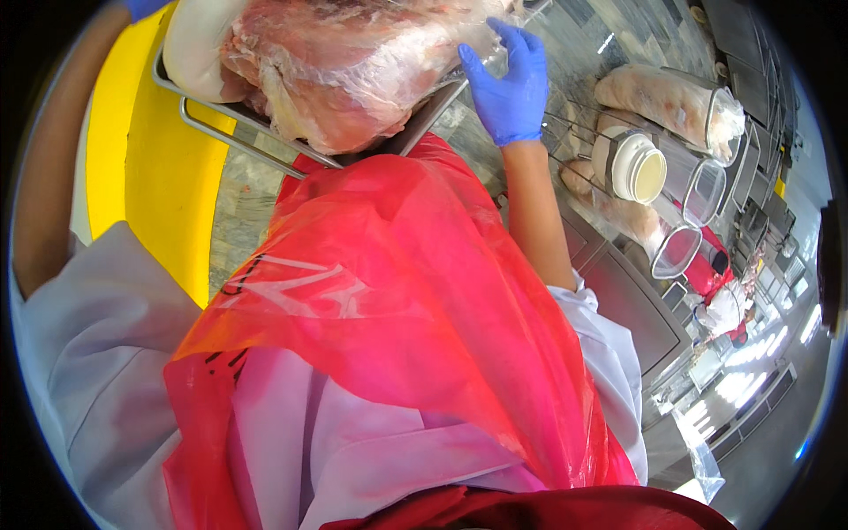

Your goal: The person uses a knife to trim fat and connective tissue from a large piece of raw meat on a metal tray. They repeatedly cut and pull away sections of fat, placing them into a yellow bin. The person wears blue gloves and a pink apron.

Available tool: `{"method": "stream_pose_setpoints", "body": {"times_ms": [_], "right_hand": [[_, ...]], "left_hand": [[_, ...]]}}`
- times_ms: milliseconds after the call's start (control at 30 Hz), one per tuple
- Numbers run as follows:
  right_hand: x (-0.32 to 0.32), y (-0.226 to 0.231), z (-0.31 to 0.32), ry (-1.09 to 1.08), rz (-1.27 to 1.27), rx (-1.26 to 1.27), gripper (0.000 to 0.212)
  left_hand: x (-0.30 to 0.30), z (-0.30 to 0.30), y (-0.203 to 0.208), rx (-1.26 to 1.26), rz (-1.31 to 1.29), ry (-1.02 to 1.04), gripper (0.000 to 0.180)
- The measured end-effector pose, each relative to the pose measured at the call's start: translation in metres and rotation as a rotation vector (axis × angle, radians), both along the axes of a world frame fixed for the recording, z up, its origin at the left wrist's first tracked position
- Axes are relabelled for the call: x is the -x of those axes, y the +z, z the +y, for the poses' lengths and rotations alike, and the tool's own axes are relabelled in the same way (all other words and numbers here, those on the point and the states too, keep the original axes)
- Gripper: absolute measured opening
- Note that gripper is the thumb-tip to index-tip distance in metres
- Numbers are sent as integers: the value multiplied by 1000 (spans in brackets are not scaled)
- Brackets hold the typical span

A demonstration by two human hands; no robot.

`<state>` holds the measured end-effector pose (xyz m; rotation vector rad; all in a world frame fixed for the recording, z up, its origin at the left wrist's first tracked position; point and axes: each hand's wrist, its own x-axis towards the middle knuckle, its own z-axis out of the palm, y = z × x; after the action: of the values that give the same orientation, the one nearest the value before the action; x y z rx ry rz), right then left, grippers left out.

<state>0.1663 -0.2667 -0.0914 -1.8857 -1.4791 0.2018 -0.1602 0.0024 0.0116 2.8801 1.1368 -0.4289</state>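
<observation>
A large piece of raw meat (344, 71), pink with white fat and a glossy film-like sheen, rests in a metal tray (433, 115) in front of me. At its left end lies a smooth, rounded white thing (196, 53). My right hand (512, 88), in a blue glove, is by the right end of the meat and the tray rim. Its thumb and fingers are apart, with what looks like clear film between them. Only a sliver of my left hand (146, 7), also blue-gloved, shows at the upper left edge, and its fingers are hidden.
A curved yellow panel (168, 159) stands left of the tray. On the right, a wire rack holds pale meat in clear wrapping (671, 102), a white round-ended container (638, 168) and clear open-ended containers (705, 193). A person in white and red (724, 305) is farther off.
</observation>
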Motion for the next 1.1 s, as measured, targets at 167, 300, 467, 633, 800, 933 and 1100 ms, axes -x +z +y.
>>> {"method": "stream_pose_setpoints", "body": {"times_ms": [167,300,467,633,800,933,1100], "right_hand": [[-14,-4,31,285,-94,-136,46],[-6,14,60,549,-249,74,28],[-2,9,97,792,-684,231,15],[-2,-3,124,955,-847,107,14],[-22,-33,134,897,-1040,53,11],[-36,-40,124,768,-1035,24,12],[-63,-25,109,662,-637,28,9]], "left_hand": [[77,-76,-36,134,-155,283,46],[77,-151,-14,197,-219,529,42],[99,-225,-4,257,-314,804,37],[101,-279,-7,312,-443,914,33],[95,-301,-19,328,-522,970,31],[84,-305,-21,350,-558,981,30],[71,-296,-10,340,-534,944,29]]}}
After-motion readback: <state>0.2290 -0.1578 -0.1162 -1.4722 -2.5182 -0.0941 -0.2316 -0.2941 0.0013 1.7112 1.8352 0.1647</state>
